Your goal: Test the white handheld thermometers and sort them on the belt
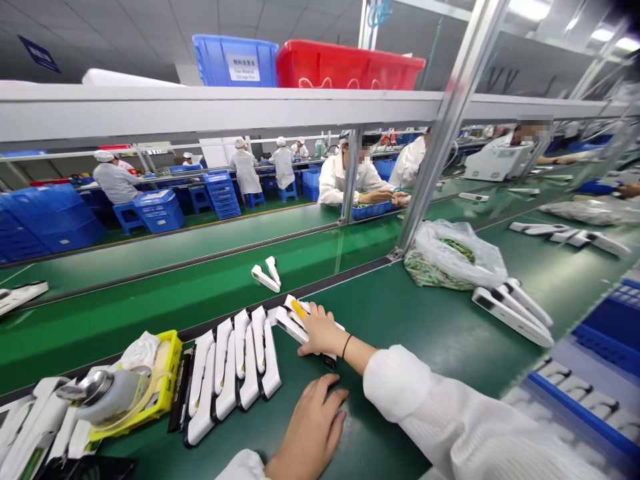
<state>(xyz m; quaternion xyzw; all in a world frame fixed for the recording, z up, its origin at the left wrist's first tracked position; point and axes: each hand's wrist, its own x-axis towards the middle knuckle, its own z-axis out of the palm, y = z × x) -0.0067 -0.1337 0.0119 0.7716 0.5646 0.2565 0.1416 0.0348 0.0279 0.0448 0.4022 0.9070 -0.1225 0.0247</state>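
Now right hand [323, 331] grips a white plastic device [290, 327] on the green counter [383, 420], seemingly positioning; spread left hand [313, 423] should steady.

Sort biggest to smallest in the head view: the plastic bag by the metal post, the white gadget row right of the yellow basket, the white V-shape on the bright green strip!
1. White gadget row
2. Plastic bag
3. White V-shape, smallest by far

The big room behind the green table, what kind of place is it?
Most likely a factory. There are workers in white coats and caps, matching white gadgets lined up, and a blue bin labelled "Raw Material Storage Box".
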